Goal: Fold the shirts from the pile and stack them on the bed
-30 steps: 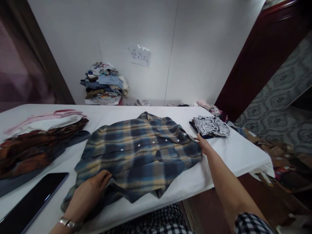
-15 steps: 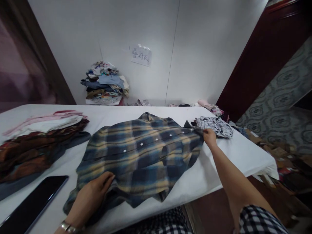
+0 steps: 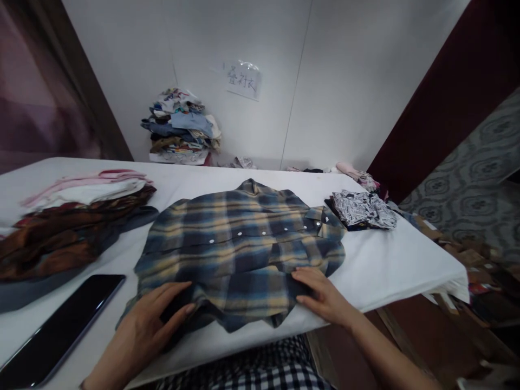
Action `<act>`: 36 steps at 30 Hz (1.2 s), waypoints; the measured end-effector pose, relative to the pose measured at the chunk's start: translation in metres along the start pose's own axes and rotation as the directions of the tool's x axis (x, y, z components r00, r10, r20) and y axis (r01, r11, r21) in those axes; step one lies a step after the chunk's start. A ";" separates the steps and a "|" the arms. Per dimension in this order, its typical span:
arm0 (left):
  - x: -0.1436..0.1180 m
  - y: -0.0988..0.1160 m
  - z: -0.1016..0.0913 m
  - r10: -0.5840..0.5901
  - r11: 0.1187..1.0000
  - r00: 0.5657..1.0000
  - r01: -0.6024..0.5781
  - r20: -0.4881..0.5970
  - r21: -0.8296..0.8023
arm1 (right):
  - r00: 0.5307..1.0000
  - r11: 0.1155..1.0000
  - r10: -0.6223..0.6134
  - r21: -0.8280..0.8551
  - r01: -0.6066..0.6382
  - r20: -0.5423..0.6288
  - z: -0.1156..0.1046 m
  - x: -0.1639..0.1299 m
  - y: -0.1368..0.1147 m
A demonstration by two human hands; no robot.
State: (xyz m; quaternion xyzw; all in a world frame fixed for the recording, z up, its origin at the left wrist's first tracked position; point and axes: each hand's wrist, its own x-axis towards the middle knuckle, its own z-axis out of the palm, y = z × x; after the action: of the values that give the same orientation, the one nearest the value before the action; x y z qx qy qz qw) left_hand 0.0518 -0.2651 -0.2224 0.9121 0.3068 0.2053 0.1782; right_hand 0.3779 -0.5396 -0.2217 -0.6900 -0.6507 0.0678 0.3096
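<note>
A plaid shirt (image 3: pixel 244 244) in blue, navy and tan lies spread on the white table, its collar toward the right and a row of white buttons running across it. At its lower left edge is my left hand (image 3: pixel 148 319), thumb and fingers apart over the cloth. My right hand (image 3: pixel 320 295) reaches the near edge at the lower right, fingers spread and the fingertips on the fabric. Neither hand pinches the cloth. A dark phone (image 3: pixel 65 327) lies left of my left hand.
Unfolded garments (image 3: pixel 77 227) lie heaped at the left of the white table (image 3: pixel 377 276). Folded black-and-white printed clothing (image 3: pixel 361 210) sits beyond the shirt's right end. A tall clothes stack (image 3: pixel 181 127) stands by the wall, below a paper sign (image 3: pixel 244 80). Boxes (image 3: pixel 475 257) are at the far right.
My right hand has let go of the shirt's collar end and come down to its near edge. The collar now lies flat. My left hand has opened its fingers.
</note>
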 end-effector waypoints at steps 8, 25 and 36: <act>-0.020 0.004 -0.003 0.107 0.988 0.994 -0.109 0.027 0.111 | 0.989 0.984 -0.145 -0.098 0.146 0.019 0.034 0.011 -0.024; -0.022 0.047 -0.033 -0.189 0.979 0.982 0.189 -0.002 -0.072 | 1.000 0.974 -0.016 0.226 0.010 0.027 -0.006 0.001 -0.036; 0.023 0.032 -0.044 -0.231 0.965 0.971 0.221 0.064 0.143 | 0.972 0.982 0.059 0.190 -0.014 -0.229 -0.024 0.026 -0.031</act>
State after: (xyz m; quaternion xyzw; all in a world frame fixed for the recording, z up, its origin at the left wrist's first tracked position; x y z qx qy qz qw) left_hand 0.0627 -0.2658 -0.1642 0.8886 0.4146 0.1259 0.1507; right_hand 0.3668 -0.5241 -0.1781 -0.6729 -0.5876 0.0527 0.4463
